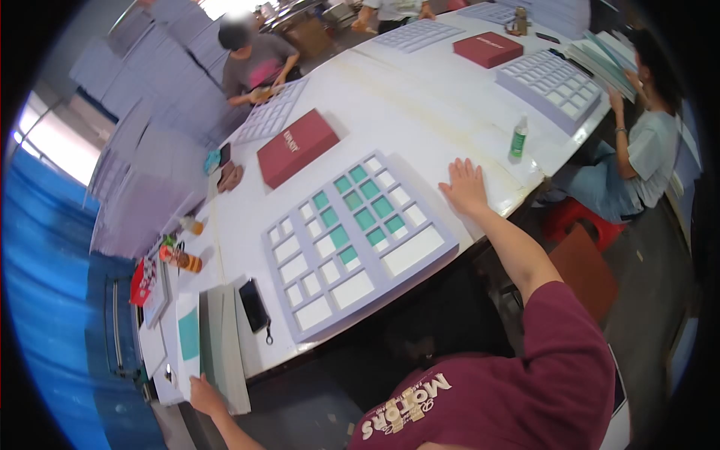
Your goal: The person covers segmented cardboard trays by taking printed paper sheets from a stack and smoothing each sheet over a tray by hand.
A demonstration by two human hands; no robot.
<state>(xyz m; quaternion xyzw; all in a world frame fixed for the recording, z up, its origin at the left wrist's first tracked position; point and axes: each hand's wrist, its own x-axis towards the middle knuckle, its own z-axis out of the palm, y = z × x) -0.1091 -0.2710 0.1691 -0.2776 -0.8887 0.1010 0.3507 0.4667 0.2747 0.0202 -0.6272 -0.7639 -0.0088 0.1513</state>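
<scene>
My right hand (465, 186) lies flat on the white table, fingers spread, just right of a lavender compartment tray (304, 217). Several compartments of that tray hold green pieces (364, 219); others show white. At the lower left, my left hand (204, 393) is at the near end of a white sheet with a green patch (189, 334), beside a stack of grey-white boards (223, 345). The fingers of my left hand are too small to make out clearly. A black phone (254, 306) lies between the boards and the tray.
A dark red box (298, 148) sits behind the tray, another red box (488, 49) farther back. A green bottle (519, 137) stands right of my right hand, an orange-brown bottle (186, 260) at left. Co-workers sit at the far left (255, 64) and right (649, 150).
</scene>
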